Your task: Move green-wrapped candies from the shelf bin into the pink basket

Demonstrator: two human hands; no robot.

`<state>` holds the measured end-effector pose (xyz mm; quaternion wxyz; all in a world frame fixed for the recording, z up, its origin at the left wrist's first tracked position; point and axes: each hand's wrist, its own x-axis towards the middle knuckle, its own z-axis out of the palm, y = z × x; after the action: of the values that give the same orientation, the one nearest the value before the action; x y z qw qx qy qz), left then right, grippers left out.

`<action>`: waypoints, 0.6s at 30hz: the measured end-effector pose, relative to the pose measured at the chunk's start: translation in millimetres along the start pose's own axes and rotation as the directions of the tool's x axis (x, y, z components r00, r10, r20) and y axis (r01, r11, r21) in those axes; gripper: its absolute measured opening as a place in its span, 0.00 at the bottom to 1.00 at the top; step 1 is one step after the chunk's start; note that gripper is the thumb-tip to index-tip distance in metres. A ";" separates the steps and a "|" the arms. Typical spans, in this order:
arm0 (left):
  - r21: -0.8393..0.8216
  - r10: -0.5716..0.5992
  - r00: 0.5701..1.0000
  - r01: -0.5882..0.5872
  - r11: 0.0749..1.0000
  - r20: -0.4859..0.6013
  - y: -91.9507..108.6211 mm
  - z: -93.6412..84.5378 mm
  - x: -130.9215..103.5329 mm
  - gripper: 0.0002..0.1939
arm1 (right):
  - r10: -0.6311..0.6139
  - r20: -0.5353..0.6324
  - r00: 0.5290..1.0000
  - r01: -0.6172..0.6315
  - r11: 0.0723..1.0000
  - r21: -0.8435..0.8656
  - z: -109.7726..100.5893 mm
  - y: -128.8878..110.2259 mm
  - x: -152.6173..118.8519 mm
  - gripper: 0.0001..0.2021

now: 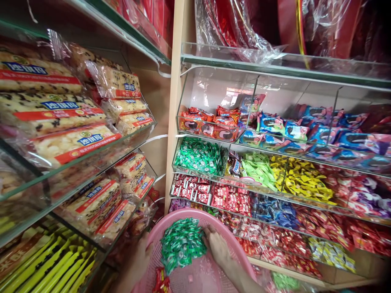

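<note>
A pink plastic basket (242, 264) is at the bottom centre, with a heap of green-wrapped candies (182, 244) and a few red packets (161, 280) inside. My left hand (139, 254) grips the basket's left rim, its fingers curled at the edge. Inside the basket, my right hand (215, 244) touches the right side of the green heap; its fingertips are partly blurred, and whether they hold a candy is not clear.
Glass shelves with puffed-rice bars (76, 138) rise close on the left. Ahead and right, tiered glass bins hold green candies (200, 156), yellow candies (302, 177) and blue packets (271, 122). A wooden post (174, 101) stands between both shelf units.
</note>
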<state>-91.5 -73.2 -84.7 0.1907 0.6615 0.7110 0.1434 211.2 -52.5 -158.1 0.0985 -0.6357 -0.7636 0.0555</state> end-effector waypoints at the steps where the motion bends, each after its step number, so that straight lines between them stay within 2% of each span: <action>1: -0.005 -0.006 1.000 0.006 1.000 -0.008 -1.8 2.2 0.0 0.20 | 0.029 0.001 1.000 -0.029 1.000 -0.006 -3.7 -2.4 0.4 0.18; 4: -0.041 0.001 0.999 -0.003 0.999 -0.051 -9.4 9.1 1.2 0.21 | 0.078 -0.021 0.997 -0.078 0.997 0.003 -23.6 -10.0 3.6 0.16; 7: -0.080 0.007 0.997 -0.013 0.997 -0.077 -17.5 14.5 2.8 0.22 | 0.060 -0.162 0.985 -0.046 0.995 0.090 -55.1 -8.4 5.6 0.15; 10: -0.144 0.028 0.995 -0.041 0.989 -0.092 -21.7 14.2 2.2 0.21 | 0.098 -0.349 0.932 -0.039 0.984 0.173 -85.7 9.9 -5.0 0.16; 12: -0.147 0.034 0.996 -0.045 0.988 -0.077 -21.3 10.1 0.3 0.21 | 0.195 -0.402 0.895 -0.092 0.961 0.261 -96.0 27.1 -24.2 0.18; 14: -0.116 0.024 0.998 -0.031 0.993 -0.065 -18.2 4.0 -2.0 0.20 | 0.342 -0.365 0.866 -0.181 0.895 0.408 -94.8 41.5 -52.4 0.22; 15: -0.101 0.018 0.998 -0.024 0.995 -0.059 -15.7 0.9 -2.9 0.19 | 0.429 -0.297 0.853 -0.239 0.828 0.508 -90.6 46.1 -68.5 0.24; 16: -0.092 0.011 0.998 -0.017 0.996 -0.058 -12.4 -1.8 -3.5 0.19 | 0.503 -0.187 0.844 -0.302 0.733 0.609 -85.0 48.6 -84.9 0.24; 18: -0.081 0.001 0.999 -0.005 0.997 -0.046 -4.0 -5.6 -3.5 0.19 | 0.566 0.043 0.824 -0.412 0.545 0.730 -72.9 48.2 -115.1 0.20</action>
<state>-97.5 -76.8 -81.3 0.2009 0.6507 0.7078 0.1877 293.4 -159.5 -106.4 0.3920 -0.7363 -0.4576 0.3078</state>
